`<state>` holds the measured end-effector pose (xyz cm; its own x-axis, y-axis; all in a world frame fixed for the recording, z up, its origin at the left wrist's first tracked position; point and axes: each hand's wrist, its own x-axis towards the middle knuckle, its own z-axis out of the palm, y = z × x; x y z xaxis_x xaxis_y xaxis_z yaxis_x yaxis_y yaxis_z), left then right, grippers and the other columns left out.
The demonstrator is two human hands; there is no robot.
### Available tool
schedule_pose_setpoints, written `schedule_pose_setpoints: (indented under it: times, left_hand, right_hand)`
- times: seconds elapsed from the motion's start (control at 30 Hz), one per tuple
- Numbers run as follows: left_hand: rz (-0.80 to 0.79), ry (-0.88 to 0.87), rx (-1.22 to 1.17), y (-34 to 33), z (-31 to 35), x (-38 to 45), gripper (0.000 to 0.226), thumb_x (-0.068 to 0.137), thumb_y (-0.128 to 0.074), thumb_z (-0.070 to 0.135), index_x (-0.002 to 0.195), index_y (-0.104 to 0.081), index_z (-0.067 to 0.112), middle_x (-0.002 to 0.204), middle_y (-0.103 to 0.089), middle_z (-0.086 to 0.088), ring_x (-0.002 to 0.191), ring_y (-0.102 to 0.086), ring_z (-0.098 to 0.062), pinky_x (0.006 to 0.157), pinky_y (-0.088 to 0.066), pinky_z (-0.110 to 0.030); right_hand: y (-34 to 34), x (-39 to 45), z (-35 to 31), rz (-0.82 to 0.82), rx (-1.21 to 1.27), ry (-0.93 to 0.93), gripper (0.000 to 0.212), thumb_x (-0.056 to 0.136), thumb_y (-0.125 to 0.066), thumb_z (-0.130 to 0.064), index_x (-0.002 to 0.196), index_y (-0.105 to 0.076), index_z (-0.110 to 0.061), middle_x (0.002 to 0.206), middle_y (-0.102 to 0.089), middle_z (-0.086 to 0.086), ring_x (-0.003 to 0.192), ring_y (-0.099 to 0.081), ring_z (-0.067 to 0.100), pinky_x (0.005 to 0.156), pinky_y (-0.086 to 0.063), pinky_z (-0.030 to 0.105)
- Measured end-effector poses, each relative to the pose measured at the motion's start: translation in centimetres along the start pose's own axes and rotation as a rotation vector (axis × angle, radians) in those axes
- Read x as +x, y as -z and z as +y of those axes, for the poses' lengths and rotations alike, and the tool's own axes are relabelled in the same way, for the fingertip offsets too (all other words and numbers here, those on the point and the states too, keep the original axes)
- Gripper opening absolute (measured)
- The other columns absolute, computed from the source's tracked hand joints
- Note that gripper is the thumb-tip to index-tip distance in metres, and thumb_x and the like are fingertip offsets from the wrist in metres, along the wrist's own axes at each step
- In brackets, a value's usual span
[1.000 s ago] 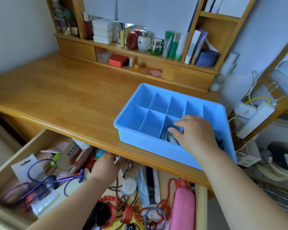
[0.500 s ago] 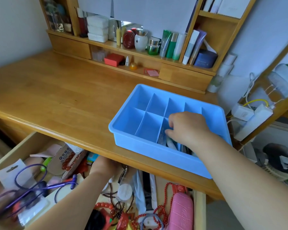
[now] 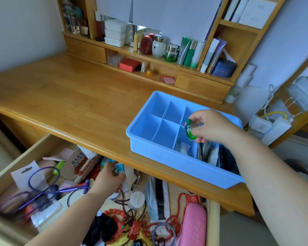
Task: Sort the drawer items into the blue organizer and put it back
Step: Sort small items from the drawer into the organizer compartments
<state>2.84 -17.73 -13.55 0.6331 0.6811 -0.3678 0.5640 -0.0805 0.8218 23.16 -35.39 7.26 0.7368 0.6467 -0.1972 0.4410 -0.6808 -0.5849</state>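
Blue plastic, the organizer point(image 3: 142, 137) sits on the desk point(image 3: 64, 103) near its front edge, above the open drawer point(image 3: 12, 176). Its left cells show bare floors; the near right cells hold packets and something dark that I cannot name.

The right hand point(image 3: 212, 126) hangs over the middle of the organizer and pinches a small green bottle point(image 3: 190, 130) between thumb and fingertips. The bottle is clear of the dividers, above the cells, not yet in one.

The left hand point(image 3: 108, 180) is down in the drawer, fingers curled round a small teal-and-white item point(image 3: 120, 168) near the drawer's back. What that item is, I cannot tell.

The sort looks early: the drawer is crowded with red beads point(image 3: 114, 213), a purple cable point(image 3: 41, 190), a pink case point(image 3: 194, 226), a round white jar point(image 3: 137, 199) and more.

Risks from here, as I judge them:
- The bottle is held by a light pinch. Let go too high, it could bounce off a divider and land in the wrong cell or roll onto the desk.
- If it looks like glass, a drop could crack it.
- Both hands work at once, so the eyes can follow only one. The left may snag beads or cable as it lifts, dragging a tangle out with its item.
- A forearm bump could push the organizer toward the desk edge.
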Motion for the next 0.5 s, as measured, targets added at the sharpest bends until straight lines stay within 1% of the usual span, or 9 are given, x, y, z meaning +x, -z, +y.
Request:
schedule_pose_setpoints:
  times: [0.07,0.13,0.23,0.3,0.33,0.4,0.43,0.47,0.5]
  left_hand:
    - [-0.001,0.002,-0.018,0.1,-0.2,-0.4,0.044,0.089,-0.059,0.019,0.129,-0.041,0.014,0.06,-0.068,-0.007,0.044,-0.062,-0.011,0.05,-0.049,-0.026]
    - [-0.001,-0.005,-0.018,0.2,-0.3,-1.0,0.041,0.089,-0.06,0.02,0.126,-0.042,0.015,0.057,-0.067,-0.005,0.043,-0.062,-0.01,0.047,-0.048,-0.024]
    - [0.016,-0.028,-0.026,0.6,-0.4,-1.8,0.037,0.089,-0.062,0.02,0.12,-0.043,0.018,0.066,-0.067,-0.012,0.048,-0.061,-0.013,0.051,-0.055,-0.034]
    - [0.013,-0.052,-0.026,0.9,-0.2,-2.7,0.037,0.088,-0.063,0.019,0.12,-0.045,0.02,0.072,-0.066,-0.016,0.054,-0.062,-0.016,0.056,-0.057,-0.039]
    - [-0.003,-0.066,-0.043,1.1,-0.1,-3.2,0.038,0.088,-0.063,0.018,0.121,-0.045,0.02,0.072,-0.065,-0.016,0.056,-0.062,-0.017,0.057,-0.057,-0.038]
    - [-0.053,-0.095,-0.087,1.6,0.3,-4.6,0.04,0.088,-0.064,0.016,0.123,-0.047,0.024,0.069,-0.064,-0.01,0.056,-0.062,-0.016,0.057,-0.056,-0.035]
    - [-0.073,-0.113,-0.098,1.9,0.6,-5.3,0.039,0.088,-0.064,0.015,0.121,-0.047,0.028,0.067,-0.064,-0.006,0.056,-0.062,-0.016,0.057,-0.056,-0.033]
    - [-0.093,-0.133,-0.106,2.3,1.1,-6.1,0.038,0.087,-0.064,0.015,0.118,-0.049,0.03,0.066,-0.066,-0.003,0.056,-0.063,-0.015,0.057,-0.057,-0.031]
    - [-0.12,-0.155,-0.132,2.8,1.7,-6.9,0.037,0.087,-0.064,0.013,0.117,-0.051,0.03,0.068,-0.067,-0.001,0.057,-0.064,-0.014,0.059,-0.057,-0.03]
  right_hand:
    - [-1.0,0.0,0.8,0.1,-0.102,0.034,0.018,0.079,-0.062,-0.011,0.081,-0.057,-0.028,0.086,-0.063,-0.004,0.056,-0.066,0.013,0.05,-0.045,0.022]
    - [-1.9,-0.1,1.2,0.195,-0.305,0.024,0.015,0.078,-0.067,-0.019,0.079,-0.055,-0.028,0.083,-0.059,-0.008,0.071,-0.064,0.018,0.059,-0.046,0.028]
    - [-3.5,0.1,1.7,0.297,-0.738,0.011,0.012,0.083,-0.061,-0.015,0.081,-0.055,-0.025,0.077,-0.055,-0.006,0.075,-0.055,0.021,0.053,-0.029,0.026]
    - [-4.3,0.1,1.7,0.277,-0.874,0.024,0.009,0.085,-0.06,-0.015,0.082,-0.056,-0.023,0.08,-0.05,-0.005,0.071,-0.052,0.021,0.05,-0.022,0.024]
    - [-4.3,0.1,1.7,0.244,-0.859,0.043,0.005,0.086,-0.06,-0.021,0.09,-0.061,-0.024,0.088,-0.052,-0.005,0.077,-0.054,0.021,0.052,-0.025,0.023]
    - [-3.5,-0.3,1.7,0.186,-0.668,0.017,0.031,0.087,-0.062,-0.037,0.116,-0.061,-0.027,0.111,-0.056,-0.005,0.099,-0.057,0.019,0.067,-0.039,0.026]
    - [-2.8,-0.9,1.7,0.19,-0.497,-0.007,0.041,0.085,-0.064,-0.042,0.123,-0.058,-0.028,0.116,-0.057,-0.006,0.104,-0.056,0.017,0.075,-0.041,0.028]
    - [-2.1,-1.6,1.8,0.23,-0.312,0.01,0.043,0.084,-0.065,-0.043,0.124,-0.058,-0.029,0.114,-0.059,-0.008,0.1,-0.056,0.013,0.077,-0.04,0.028]
    - [-1.5,-2.5,1.8,0.279,-0.125,0.043,0.037,0.084,-0.066,-0.04,0.119,-0.061,-0.029,0.107,-0.061,-0.01,0.091,-0.056,0.007,0.075,-0.039,0.027]
